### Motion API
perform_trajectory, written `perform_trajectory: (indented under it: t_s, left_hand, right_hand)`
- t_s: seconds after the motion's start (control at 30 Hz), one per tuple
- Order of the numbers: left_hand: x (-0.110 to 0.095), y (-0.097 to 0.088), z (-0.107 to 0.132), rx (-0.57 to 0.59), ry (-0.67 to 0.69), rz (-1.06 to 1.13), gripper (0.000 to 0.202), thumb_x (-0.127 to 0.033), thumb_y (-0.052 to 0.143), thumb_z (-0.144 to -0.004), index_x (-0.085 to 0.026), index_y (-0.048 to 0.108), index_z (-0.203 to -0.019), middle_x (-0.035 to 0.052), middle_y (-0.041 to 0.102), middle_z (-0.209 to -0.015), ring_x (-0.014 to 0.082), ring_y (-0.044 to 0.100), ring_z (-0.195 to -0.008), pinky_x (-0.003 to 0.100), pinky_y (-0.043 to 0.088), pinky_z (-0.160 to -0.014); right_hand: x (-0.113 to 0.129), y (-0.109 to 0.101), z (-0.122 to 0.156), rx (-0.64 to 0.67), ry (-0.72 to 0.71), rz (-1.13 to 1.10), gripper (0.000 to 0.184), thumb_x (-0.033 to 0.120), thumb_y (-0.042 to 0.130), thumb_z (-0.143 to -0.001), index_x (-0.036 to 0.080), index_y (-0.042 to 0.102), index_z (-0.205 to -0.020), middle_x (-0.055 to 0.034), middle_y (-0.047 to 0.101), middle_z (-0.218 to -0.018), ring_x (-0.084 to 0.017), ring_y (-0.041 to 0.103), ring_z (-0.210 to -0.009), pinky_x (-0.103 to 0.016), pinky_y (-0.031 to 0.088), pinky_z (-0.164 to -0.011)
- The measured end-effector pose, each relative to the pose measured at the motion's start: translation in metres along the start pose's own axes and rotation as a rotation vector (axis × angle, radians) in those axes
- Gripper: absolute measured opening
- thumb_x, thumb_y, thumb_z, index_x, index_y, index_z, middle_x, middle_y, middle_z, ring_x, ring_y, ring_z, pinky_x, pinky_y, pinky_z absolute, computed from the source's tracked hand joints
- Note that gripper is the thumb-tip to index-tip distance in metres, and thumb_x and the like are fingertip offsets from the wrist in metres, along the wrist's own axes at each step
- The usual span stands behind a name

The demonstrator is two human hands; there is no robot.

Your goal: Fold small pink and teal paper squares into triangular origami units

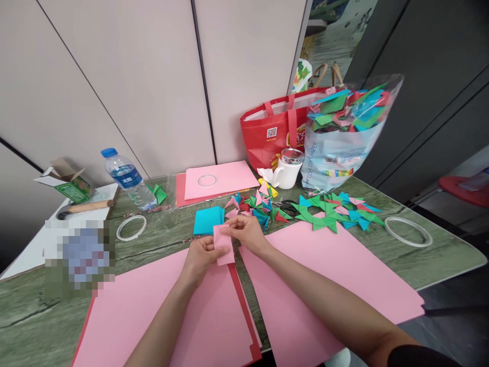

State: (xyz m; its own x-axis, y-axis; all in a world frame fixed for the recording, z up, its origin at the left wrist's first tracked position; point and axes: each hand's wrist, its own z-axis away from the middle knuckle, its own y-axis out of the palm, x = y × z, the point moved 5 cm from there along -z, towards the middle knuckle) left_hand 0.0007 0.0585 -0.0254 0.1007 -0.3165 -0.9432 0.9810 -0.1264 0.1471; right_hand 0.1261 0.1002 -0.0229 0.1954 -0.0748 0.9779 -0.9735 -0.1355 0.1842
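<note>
A small piece of pink paper (pixel 225 256) is held upright between my two hands, above the gap between two stacks of large sheets. My left hand (pixel 201 260) pinches its left and lower side with the thumb in front. At the top right, my right hand (pixel 244 233) grips the same piece between thumb and fingers. Beneath my left forearm lies the left stack of pink sheets (pixel 153 295), with red paper showing at its edges. The right stack of pink sheets (pixel 305 275) is under my right forearm. Just behind my hands sits a blue paper pile (pixel 208 220).
Several folded paper pieces (pixel 263 204) and star-like rings (pixel 324 214) lie behind. A water bottle (pixel 130 181), white mug (pixel 288 171), red bag (pixel 263 135) and plastic bag of folded paper (pixel 336 148) stand farther back. Tape rolls (pixel 132 228) rest left and right.
</note>
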Motion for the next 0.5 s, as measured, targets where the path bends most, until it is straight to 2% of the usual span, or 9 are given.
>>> perform_trajectory:
  t_s: [0.3, 0.5]
  left_hand:
    - [0.0009, 0.0, -0.0006, -0.025, 0.003, -0.001, 0.035, -0.02, 0.08, -0.044, -0.011, 0.067, -0.075, 0.003, 0.069, -0.06, 0.0145, 0.06, -0.05, 0.023, 0.045, -0.05]
    - [0.0013, -0.0007, -0.001, -0.026, 0.027, -0.022, 0.032, -0.026, 0.079, -0.046, -0.012, 0.065, -0.071, 0.0041, 0.07, -0.063, 0.0152, 0.061, -0.052, 0.024, 0.045, -0.05]
  right_hand:
    - [-0.0003, -0.0013, -0.0004, 0.004, 0.029, 0.001, 0.027, 0.033, 0.076, -0.049, 0.014, 0.066, -0.066, -0.0013, 0.064, -0.057, -0.011, 0.055, -0.048, -0.022, 0.046, -0.047]
    - [-0.0012, -0.0012, -0.001, 0.012, 0.03, 0.008, 0.028, 0.034, 0.076, -0.049, 0.015, 0.066, -0.066, -0.0012, 0.064, -0.057, -0.012, 0.055, -0.048, -0.023, 0.046, -0.046]
